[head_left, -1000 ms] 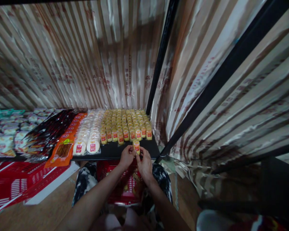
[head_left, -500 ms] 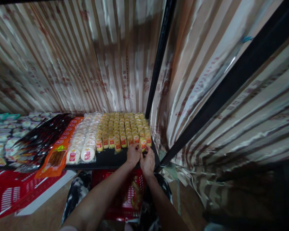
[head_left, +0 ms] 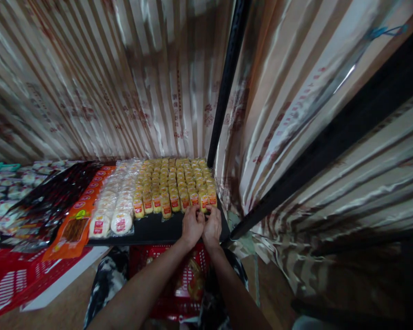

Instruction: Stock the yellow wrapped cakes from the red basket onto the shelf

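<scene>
My left hand (head_left: 192,224) and my right hand (head_left: 212,226) are side by side at the front right of a black shelf (head_left: 151,229). Their fingertips pinch a small yellow snack packet (head_left: 203,202) with a red label, which stands in the front row of several rows of identical yellow packets (head_left: 174,181). The held packet is partly covered by my fingers. Both forearms reach up from the bottom of the view.
Left of the yellow packets lie rows of white round packets (head_left: 119,206), orange packets (head_left: 76,220), dark packets (head_left: 55,197) and pale ones. A red basket (head_left: 174,275) sits below the shelf between my knees. A black post (head_left: 225,82) and striped curtains close the back and right.
Both hands carried the yellow packet from in front of the shelf edge forward into the front row of packets, where they now rest on it. The view shifted slightly.
</scene>
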A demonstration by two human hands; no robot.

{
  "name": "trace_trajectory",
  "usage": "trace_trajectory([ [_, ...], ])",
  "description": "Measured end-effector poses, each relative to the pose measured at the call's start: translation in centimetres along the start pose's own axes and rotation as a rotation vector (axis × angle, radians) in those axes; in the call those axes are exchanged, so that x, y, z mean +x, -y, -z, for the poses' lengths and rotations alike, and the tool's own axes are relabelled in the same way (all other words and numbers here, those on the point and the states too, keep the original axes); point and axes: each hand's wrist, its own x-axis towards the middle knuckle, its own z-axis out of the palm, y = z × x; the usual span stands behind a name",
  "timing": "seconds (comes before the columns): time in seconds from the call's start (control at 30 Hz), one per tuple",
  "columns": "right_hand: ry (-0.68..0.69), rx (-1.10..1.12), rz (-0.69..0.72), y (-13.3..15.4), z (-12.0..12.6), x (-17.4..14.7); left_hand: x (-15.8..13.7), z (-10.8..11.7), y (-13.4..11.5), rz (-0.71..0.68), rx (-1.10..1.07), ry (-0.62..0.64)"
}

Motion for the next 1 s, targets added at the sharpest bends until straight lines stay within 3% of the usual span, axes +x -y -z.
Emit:
trace_trajectory([
  [0.3,-0.001,-0.073,-0.013,0.6,0.3,-0.1,-0.6,0.4,0.3,-0.078,0.010,0.052],
  [0.63,0.055,-0.055,-0.079,0.7,0.4,-0.2,-0.1,-0.2,0.1,-0.064,0.026,0.099],
  [1.0,0.059,-0.122,0.037,-0.2,0.1,-0.7,-0.3,-0.2,0.8,-0.069,-0.004,0.122],
])
